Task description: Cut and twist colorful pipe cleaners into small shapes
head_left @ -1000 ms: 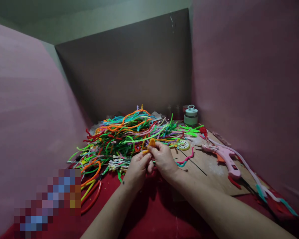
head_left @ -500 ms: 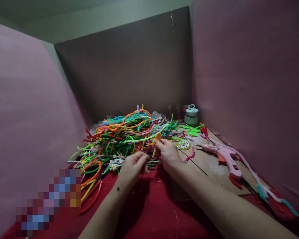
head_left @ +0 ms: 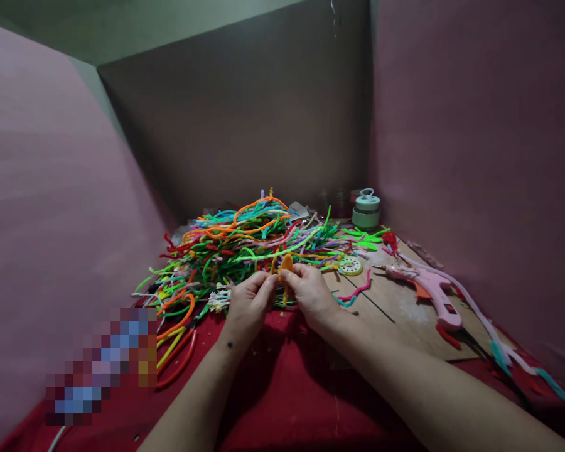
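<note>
A small orange pipe-cleaner loop (head_left: 285,267) stands upright between my two hands, a short stem hanging below it. My left hand (head_left: 247,306) pinches it from the left with thumb and fingertips closed. My right hand (head_left: 311,294) pinches it from the right in the same way. Both hands hover just in front of a big heap of coloured pipe cleaners (head_left: 245,242), above a red cloth (head_left: 282,389).
A pink glue gun (head_left: 428,290) lies on a wooden board (head_left: 405,320) at the right. A round yellow-green disc (head_left: 350,266) and a pale green tape dispenser (head_left: 366,210) sit behind it. Red-handled pliers (head_left: 179,351) lie at the left. Pink walls close in both sides.
My left hand, which had dropped away from the orange piece half a second ago, has come back up and pinches it again. The view has shifted slightly.
</note>
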Available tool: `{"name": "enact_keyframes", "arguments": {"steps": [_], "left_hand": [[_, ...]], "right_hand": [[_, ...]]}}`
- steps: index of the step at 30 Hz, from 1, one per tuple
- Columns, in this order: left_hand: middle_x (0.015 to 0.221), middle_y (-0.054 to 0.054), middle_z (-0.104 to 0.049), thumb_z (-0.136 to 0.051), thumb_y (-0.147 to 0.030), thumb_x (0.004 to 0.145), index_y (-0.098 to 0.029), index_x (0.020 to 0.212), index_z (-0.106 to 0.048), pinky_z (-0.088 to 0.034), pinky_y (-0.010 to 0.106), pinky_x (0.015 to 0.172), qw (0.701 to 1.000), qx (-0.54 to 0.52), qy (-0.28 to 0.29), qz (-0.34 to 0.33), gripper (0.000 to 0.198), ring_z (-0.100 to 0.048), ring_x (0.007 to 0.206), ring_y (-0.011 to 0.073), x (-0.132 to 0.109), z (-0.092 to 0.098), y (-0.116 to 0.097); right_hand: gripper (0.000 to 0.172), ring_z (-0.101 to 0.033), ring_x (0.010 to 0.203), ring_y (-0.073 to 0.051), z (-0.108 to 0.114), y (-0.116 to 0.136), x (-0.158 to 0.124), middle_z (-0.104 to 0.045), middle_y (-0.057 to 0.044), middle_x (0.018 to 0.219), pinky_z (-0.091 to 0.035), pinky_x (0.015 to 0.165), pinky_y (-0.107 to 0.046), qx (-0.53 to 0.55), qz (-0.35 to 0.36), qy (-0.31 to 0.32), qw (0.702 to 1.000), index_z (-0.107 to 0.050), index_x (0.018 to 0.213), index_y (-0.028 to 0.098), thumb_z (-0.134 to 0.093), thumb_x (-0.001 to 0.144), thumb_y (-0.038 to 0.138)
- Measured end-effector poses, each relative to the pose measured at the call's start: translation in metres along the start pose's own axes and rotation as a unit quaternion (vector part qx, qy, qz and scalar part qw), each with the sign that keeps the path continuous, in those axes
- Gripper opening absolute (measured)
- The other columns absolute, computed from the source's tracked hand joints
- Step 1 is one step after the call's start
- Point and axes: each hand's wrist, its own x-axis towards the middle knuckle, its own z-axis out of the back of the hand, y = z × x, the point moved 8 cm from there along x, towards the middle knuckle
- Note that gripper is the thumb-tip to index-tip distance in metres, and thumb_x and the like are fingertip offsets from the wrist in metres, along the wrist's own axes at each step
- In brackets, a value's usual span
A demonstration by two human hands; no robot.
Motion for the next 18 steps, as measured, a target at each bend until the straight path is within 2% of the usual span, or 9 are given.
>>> {"name": "enact_keyframes", "arguments": {"steps": [3,6,9,13,18], "left_hand": [[0.048,-0.005,-0.039,-0.054,-0.038,0.076,-0.018,0.061,-0.054,-0.026,0.02,0.045,0.999,0.008,-0.027,-0.026,0.026,-0.033,0.046,0.0077,-0.001,0.004,-0.003],[0.046,-0.006,-0.038,-0.054,-0.038,0.077,-0.018,0.057,-0.05,-0.026,0.02,0.043,1.0,-0.013,-0.022,0.002,0.028,-0.033,0.043,0.007,0.0,0.004,0.0],[0.044,-0.006,-0.04,-0.054,-0.039,0.076,-0.017,0.056,-0.05,-0.028,0.02,0.041,0.999,-0.023,-0.012,0.032,0.03,-0.034,0.04,0.0067,0.002,0.004,0.001],[0.044,-0.006,-0.042,-0.055,-0.04,0.075,-0.017,0.057,-0.05,-0.028,0.019,0.038,0.998,-0.034,-0.021,0.049,0.03,-0.035,0.038,0.0063,0.002,0.007,0.0],[0.043,-0.006,-0.04,-0.054,-0.04,0.076,-0.016,0.055,-0.048,-0.028,0.018,0.038,0.998,-0.033,-0.011,0.042,0.032,-0.033,0.038,0.0054,0.002,0.007,-0.003]], "right_hand": [[0.02,-0.041,0.055,-0.01,-0.001,0.002,-0.001,-0.049,0.002,0.057,-0.033,0.052,-0.023,-0.015,0.008,-0.006,1.0,-0.054,0.063,0.016,-0.056,0.066,0.035],[0.02,-0.039,0.053,-0.009,-0.003,0.004,-0.002,-0.048,0.003,0.056,-0.033,0.052,-0.023,0.009,0.001,0.009,1.0,-0.053,0.061,0.015,-0.059,0.065,0.034],[0.024,-0.037,0.049,-0.008,-0.007,0.002,-0.003,-0.047,0.003,0.054,-0.031,0.049,-0.022,0.071,-0.029,0.046,0.996,-0.055,0.063,0.014,-0.063,0.063,0.037],[0.034,-0.043,0.048,-0.009,-0.016,0.0,-0.005,-0.052,0.001,0.056,-0.034,0.051,-0.024,0.161,-0.077,0.114,0.977,-0.059,0.066,0.013,-0.063,0.064,0.046],[0.039,-0.045,0.048,-0.009,-0.016,0.002,-0.005,-0.054,0.0,0.056,-0.035,0.05,-0.024,0.184,-0.098,0.112,0.972,-0.059,0.066,0.012,-0.062,0.066,0.051]]}}
